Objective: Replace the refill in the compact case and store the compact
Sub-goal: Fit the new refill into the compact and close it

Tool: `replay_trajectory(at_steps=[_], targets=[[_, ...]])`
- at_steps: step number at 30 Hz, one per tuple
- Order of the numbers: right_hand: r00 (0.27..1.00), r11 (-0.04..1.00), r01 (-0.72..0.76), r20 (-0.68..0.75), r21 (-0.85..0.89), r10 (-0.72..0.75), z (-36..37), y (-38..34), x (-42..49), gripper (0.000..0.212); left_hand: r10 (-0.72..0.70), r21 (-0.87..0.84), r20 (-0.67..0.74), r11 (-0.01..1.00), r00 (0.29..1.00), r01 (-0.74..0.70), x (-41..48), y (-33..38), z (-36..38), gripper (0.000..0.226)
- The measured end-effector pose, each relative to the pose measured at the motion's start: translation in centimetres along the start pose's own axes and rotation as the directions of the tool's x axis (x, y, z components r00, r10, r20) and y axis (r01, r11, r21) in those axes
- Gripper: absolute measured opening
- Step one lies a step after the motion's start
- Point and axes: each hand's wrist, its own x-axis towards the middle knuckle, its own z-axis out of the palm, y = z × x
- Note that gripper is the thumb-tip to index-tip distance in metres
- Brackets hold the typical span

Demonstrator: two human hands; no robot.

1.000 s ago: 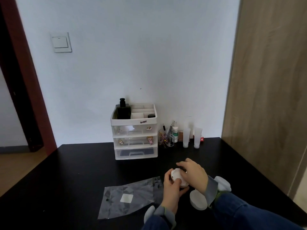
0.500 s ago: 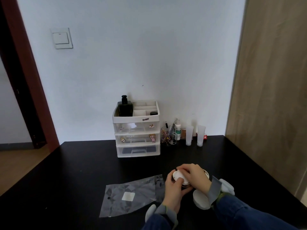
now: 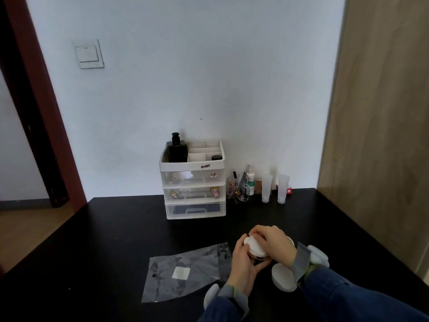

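Head view: both hands clasp a round white compact (image 3: 255, 247), left hand (image 3: 243, 263) cupping beneath, right hand (image 3: 275, 244) gripping above. Drawer organizer (image 3: 194, 182) label too small to read; clear bag (image 3: 185, 271) lies beside.

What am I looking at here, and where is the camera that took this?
There is no machine: a person wears a camera on the head, so you look forward and down at their own two hands. The left hand and the right hand together grip a small round white compact case just above a black table. Left of the hands lies a flat clear plastic bag; below the right wrist sits a round white disc, which I cannot identify for sure. At the back, against the wall, stand a white drawer organizer, a cup of pens and two pale tubes.
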Motion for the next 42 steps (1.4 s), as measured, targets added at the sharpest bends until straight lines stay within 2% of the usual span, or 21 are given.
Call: replay_trajectory(at_steps=[6,10,14,20,24,31,35,37,40,42], targets=[[0.999,1.000,0.001,-0.040,-0.001,-0.001,0.0,0.2,0.0,0.026,0.022,-0.006,-0.009,1.000,1.000,-0.022,-0.1,-0.2,0.0,0.042],[1.000,1.000,0.021,0.010,-0.008,-0.021,-0.2,0.3,0.0,0.025,0.025,0.007,0.006,1.000,1.000,-0.025,0.0,-0.3,0.0,0.041],[1.000,1.000,0.019,-0.019,0.020,-0.019,0.2,0.4,-0.1,0.024,0.024,0.010,0.004,1.000,1.000,-0.024,0.1,-0.2,0.0,0.039],[0.997,0.992,0.034,-0.072,0.124,-0.025,0.7,0.4,-0.5,0.023,0.046,0.052,0.022,0.998,0.999,-0.047,0.2,-0.5,-0.2,0.037],[0.993,0.978,0.047,-0.113,0.206,-0.024,1.2,0.4,-0.7,0.021,0.106,0.114,0.071,0.987,0.992,-0.113,0.1,-0.8,-0.5,0.045],[0.997,0.941,-0.017,-0.062,0.337,0.040,0.7,0.4,-0.4,0.024,0.106,0.105,0.061,0.988,0.992,-0.112,0.6,-0.9,-0.5,0.053],[0.990,0.880,-0.139,0.068,0.453,0.122,-0.2,0.4,-0.3,0.026,0.098,0.121,0.052,0.987,0.994,-0.104,0.9,-1.0,-0.7,0.059],[0.977,0.806,-0.205,0.161,0.555,0.138,-0.6,0.4,-0.2,0.025,0.095,0.131,0.045,0.986,0.994,-0.100,0.9,-1.0,-0.7,0.059],[0.938,0.625,-0.335,0.312,0.705,0.151,-1.2,0.5,0.0,0.023,0.098,0.146,0.058,0.984,0.993,-0.106,0.8,-1.0,-0.6,0.057],[0.936,0.605,-0.346,0.309,0.717,0.169,-1.2,0.6,0.1,0.020,0.100,0.144,0.052,0.984,0.994,-0.106,0.8,-0.9,-0.5,0.055]])
